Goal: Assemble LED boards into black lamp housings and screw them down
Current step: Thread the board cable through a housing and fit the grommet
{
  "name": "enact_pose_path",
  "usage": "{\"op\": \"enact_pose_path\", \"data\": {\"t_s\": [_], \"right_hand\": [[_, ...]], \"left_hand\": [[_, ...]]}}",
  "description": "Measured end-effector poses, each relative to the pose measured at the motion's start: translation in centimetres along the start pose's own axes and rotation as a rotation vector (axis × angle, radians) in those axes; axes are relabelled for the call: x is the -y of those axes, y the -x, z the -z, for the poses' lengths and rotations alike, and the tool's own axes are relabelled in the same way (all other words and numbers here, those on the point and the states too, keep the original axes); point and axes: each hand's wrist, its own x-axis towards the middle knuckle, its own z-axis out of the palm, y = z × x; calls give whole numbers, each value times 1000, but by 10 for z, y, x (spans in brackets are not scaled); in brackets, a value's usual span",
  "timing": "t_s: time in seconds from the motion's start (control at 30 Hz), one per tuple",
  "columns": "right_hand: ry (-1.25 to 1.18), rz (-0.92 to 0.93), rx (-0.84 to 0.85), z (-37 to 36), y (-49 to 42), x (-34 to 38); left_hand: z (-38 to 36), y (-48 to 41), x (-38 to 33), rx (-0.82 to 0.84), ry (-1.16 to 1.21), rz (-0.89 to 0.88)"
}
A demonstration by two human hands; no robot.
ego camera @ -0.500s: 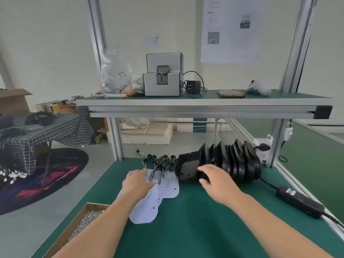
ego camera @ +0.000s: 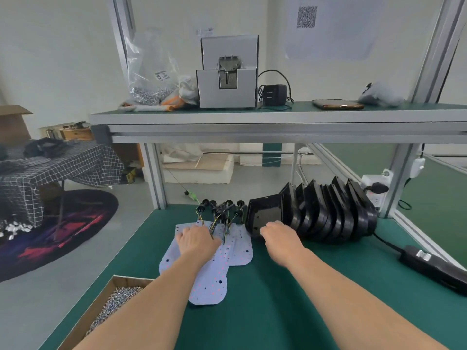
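Several white LED boards (ego camera: pixel 209 281) with wire leads and black plugs lie fanned on the green mat (ego camera: pixel 273 304). My left hand (ego camera: pixel 197 241) rests on the top board at its wired end, fingers curled down onto it. To the right, a row of black lamp housings (ego camera: pixel 333 213) leans on edge. The front housing (ego camera: pixel 265 213) faces me. My right hand (ego camera: pixel 280 236) grips its lower edge with curled fingers; the fingertips are hidden behind the hand.
A cardboard box of screws (ego camera: pixel 118 301) sits at the mat's near left edge. A black power brick (ego camera: pixel 429 263) and its cable lie at the right. The upper shelf (ego camera: pixel 252 120) carries a grey screw feeder (ego camera: pixel 227 79), a bag of screws and a phone.
My right hand has moved left and down from the housing row onto the front housing's lower edge, and its fingers have curled. My left hand stays on the LED boards.
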Motion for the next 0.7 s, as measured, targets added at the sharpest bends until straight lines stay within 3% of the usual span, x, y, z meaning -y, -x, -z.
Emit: {"op": "enact_pose_path", "data": {"t_s": [0.17, 0.37, 0.5, 0.7], "right_hand": [[9, 31, -77, -4, 5, 1], [70, 91, -137, 7, 35, 10], [18, 90, -263, 29, 86, 16], [-155, 151, -395, 35, 183, 23]], "left_hand": [[5, 5, 1, -85, 313, 74], [28, 30, -4, -154, 595, 0], [50, 51, -1, -157, 866, -38], [92, 95, 11, -164, 1015, -283]]}}
